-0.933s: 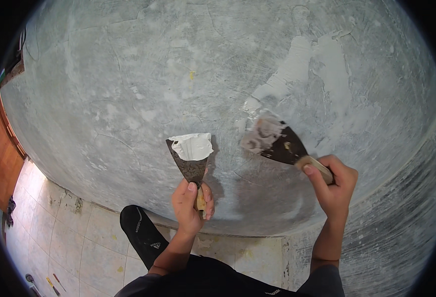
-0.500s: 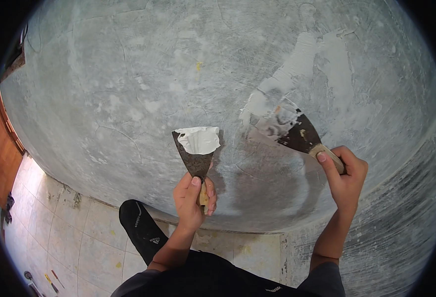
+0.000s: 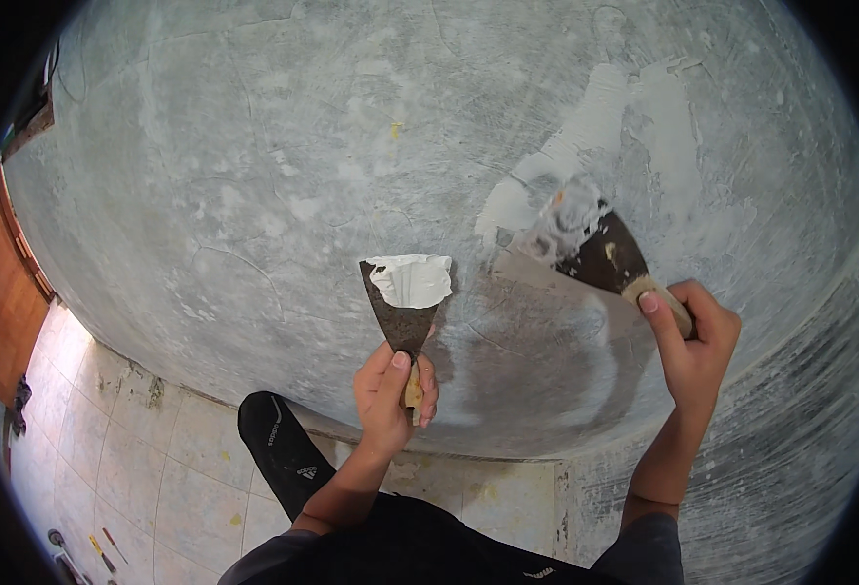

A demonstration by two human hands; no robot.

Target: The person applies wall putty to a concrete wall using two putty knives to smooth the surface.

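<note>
My left hand (image 3: 393, 395) grips the wooden handle of a dark putty knife (image 3: 402, 310) held upright in front of the wall, its blade loaded with a lump of white filler (image 3: 413, 278). My right hand (image 3: 694, 341) grips a second putty knife (image 3: 595, 249) whose blade lies against the grey wall (image 3: 254, 175), smeared with white filler. A streak of fresh white filler (image 3: 605, 122) runs up the wall above that blade.
The rough grey wall fills most of the view, with a corner at the right. Below it lies a pale tiled floor (image 3: 137, 458). My foot in a black sock (image 3: 278, 448) stands near the wall. A brown wooden door (image 3: 0, 302) is at the left; small tools (image 3: 98, 551) lie on the floor.
My right hand has drawn its knife up and to the right along the wall, spreading white filler. My left hand has stayed nearly in place with the loaded knife.
</note>
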